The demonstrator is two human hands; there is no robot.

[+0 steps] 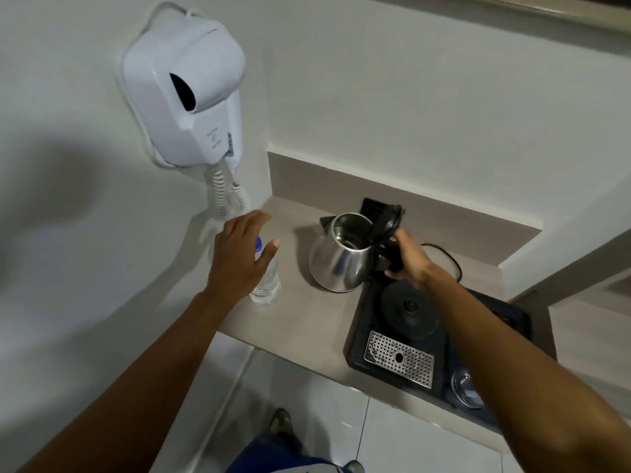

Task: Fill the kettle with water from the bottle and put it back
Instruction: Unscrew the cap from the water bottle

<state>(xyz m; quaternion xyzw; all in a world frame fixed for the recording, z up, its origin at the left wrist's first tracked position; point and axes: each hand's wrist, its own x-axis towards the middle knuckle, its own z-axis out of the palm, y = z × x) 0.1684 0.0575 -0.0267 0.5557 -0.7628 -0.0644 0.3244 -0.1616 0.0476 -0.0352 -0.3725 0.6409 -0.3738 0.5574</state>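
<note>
A black tray holding the round kettle base is seen nearest. Beyond it, the steel kettle, lid raised, is held by its handle in the right hand. The left hand, fingers spread, is poised over the water bottle on the surface.

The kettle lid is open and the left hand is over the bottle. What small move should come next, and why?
Probably close the left hand around the bottle and lift it. The hand is open just above it, the blue cap seems on, and the right hand already holds the kettle by its handle, off its base, lid up.
</note>
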